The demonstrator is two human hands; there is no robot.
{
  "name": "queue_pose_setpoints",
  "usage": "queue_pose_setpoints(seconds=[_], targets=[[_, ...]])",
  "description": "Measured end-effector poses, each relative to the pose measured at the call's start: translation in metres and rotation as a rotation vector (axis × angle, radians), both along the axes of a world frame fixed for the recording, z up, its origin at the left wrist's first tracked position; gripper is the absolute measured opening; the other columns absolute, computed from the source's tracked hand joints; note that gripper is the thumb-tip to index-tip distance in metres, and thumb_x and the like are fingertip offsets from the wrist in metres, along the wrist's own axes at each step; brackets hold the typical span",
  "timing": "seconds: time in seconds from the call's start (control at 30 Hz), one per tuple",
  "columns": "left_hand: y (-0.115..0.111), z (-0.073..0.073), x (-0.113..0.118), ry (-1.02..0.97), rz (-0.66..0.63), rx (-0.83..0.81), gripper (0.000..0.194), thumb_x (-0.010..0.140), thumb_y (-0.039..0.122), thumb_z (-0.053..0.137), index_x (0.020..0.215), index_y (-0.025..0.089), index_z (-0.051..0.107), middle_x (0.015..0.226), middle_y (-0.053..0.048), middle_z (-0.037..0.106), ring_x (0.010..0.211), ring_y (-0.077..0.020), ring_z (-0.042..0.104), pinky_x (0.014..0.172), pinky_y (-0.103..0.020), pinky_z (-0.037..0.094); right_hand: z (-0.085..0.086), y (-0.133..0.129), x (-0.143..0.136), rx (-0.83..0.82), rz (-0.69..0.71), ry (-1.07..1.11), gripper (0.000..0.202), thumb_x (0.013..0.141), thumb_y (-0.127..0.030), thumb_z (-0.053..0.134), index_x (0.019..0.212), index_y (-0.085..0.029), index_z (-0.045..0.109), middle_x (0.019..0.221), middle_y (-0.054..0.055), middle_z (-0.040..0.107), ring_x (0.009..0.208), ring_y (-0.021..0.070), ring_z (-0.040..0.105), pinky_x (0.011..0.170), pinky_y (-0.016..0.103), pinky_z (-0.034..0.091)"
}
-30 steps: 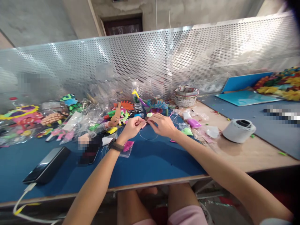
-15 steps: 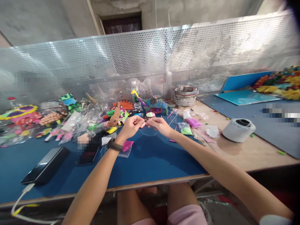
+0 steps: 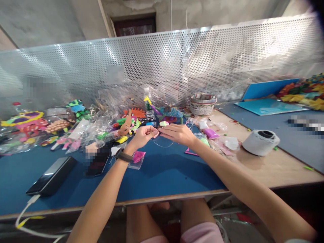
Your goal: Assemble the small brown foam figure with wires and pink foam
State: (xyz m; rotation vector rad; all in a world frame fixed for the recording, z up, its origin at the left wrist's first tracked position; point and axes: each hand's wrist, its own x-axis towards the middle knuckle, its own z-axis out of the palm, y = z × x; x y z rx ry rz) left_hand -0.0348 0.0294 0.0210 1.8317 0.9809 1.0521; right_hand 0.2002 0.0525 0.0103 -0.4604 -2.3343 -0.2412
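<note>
My left hand (image 3: 141,137), with a dark watch at the wrist, pinches a small pink piece (image 3: 155,135) above the blue mat. Opposite it, my right hand (image 3: 180,133) reaches in palm down, its fingers pressed together and their tips close to the left fingertips. What the right fingertips grip is hidden. A thin pale thread (image 3: 163,147) hangs in a loop below both hands. Just behind them lies a white, green and pink oval piece (image 3: 164,124). A pink packet (image 3: 138,156) rests near my left wrist.
Stuffed and felt animals and clear plastic bags (image 3: 97,118) crowd the left and back. A power bank (image 3: 52,175) with a cable lies front left. A woven basket (image 3: 202,104) stands behind, a white roll (image 3: 260,143) at right. A perforated metal screen (image 3: 141,64) closes the back.
My right hand has turned palm down, with its fingers straighter and covering more of the small piece. My left hand keeps its pinch. The view has shifted slightly.
</note>
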Motion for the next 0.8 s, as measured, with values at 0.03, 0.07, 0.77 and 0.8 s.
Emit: queue_pose_setpoints(seconds=[0.03, 0.07, 0.77, 0.8], targets=[[0.0, 0.0, 0.0, 0.01, -0.002, 0.004, 0.032, 0.085, 0.045, 0.07, 0.083, 0.013, 0.065, 0.075, -0.004, 0.064, 0.066, -0.011, 0.054, 0.062, -0.024, 0.041, 0.001, 0.0, 0.001, 0.009, -0.004, -0.01, 0.029, 0.103, -0.032, 0.049, 0.12, -0.024, 0.071, 0.117, 0.006, 0.073, 0.107, 0.0214, 0.068, 0.096, 0.038, 0.056], [0.0, -0.001, 0.0, 0.022, -0.004, 0.011, 0.033, 0.085, 0.045, 0.069, 0.083, 0.013, 0.065, 0.076, -0.004, 0.065, 0.067, -0.0117, 0.055, 0.064, -0.024, 0.042, 0.002, 0.0, 0.001, 0.019, -0.009, -0.021, 0.029, 0.103, -0.033, 0.049, 0.118, -0.023, 0.071, 0.116, 0.006, 0.073, 0.106, 0.0212, 0.068, 0.096, 0.038, 0.056], [-0.015, 0.005, 0.009, 0.353, 0.124, 0.35, 0.028, 0.093, 0.04, 0.058, 0.087, 0.014, 0.069, 0.067, -0.001, 0.058, 0.059, -0.0121, 0.043, 0.055, -0.025, 0.031, -0.008, -0.005, -0.026, -1.196, 0.088, 0.473, 0.05, 0.088, -0.06, 0.058, 0.06, -0.018, 0.054, 0.049, -0.003, 0.047, 0.046, 0.0091, 0.039, 0.048, 0.025, 0.028], [-0.015, 0.005, 0.009, 0.362, 0.124, 0.356, 0.028, 0.093, 0.039, 0.057, 0.088, 0.014, 0.069, 0.066, -0.001, 0.057, 0.059, -0.0122, 0.043, 0.056, -0.025, 0.031, -0.008, -0.005, -0.027, -1.347, 0.126, 0.517, 0.049, 0.085, -0.058, 0.063, 0.059, -0.019, 0.051, 0.049, -0.005, 0.044, 0.045, 0.0083, 0.036, 0.046, 0.024, 0.025]])
